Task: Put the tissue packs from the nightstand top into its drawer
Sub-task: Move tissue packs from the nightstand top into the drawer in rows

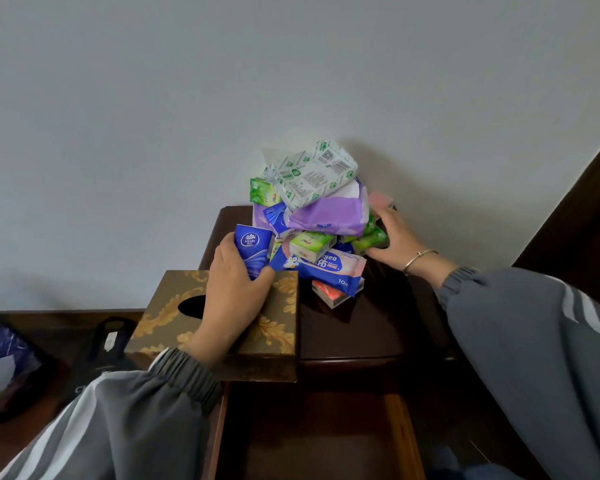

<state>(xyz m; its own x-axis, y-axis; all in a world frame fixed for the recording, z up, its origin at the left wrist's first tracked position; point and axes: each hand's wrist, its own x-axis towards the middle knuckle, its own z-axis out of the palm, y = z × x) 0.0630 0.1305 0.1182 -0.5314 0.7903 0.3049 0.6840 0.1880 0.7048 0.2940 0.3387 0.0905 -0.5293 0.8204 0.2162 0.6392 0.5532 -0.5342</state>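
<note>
Tissue packs lie heaped on the nightstand, its drawer open. The left hand grips a blue pack (over the gold tissue box). The right hand clasps a green pack.

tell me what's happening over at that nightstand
A person is clearing a pile of tissue packs off the dark wooden nightstand. Their left hand grips a blue Vinda tissue pack, the right hand curls round green tissue packs at the pile's right edge. The drawer below stands open, with no packs visible in it. A gold-patterned tissue box sits at the front left.
</note>
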